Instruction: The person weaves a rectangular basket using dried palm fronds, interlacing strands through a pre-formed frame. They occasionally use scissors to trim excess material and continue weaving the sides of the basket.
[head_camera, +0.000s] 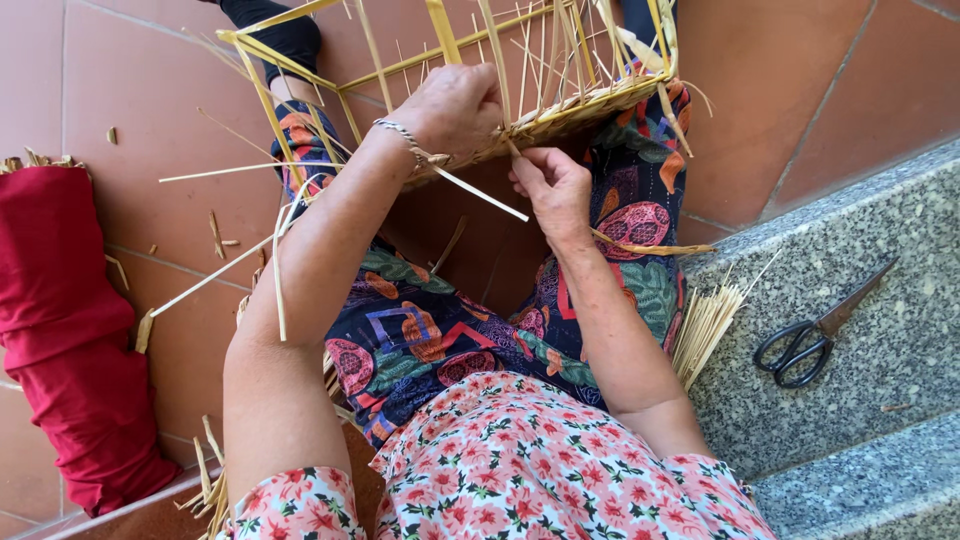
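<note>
While the left hand (455, 105) clamps the half-woven straw basket (560, 110) on the knees, the right hand (550, 190) pinches a flat straw strip (480, 193); best kept taut, fed flat under the rim.

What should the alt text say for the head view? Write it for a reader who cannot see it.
Seen from above, a seated person weaves a straw basket on their lap: the left hand grips its rim, and the right hand pinches a straw strip. Black scissors lie on a granite step beside them.
</note>
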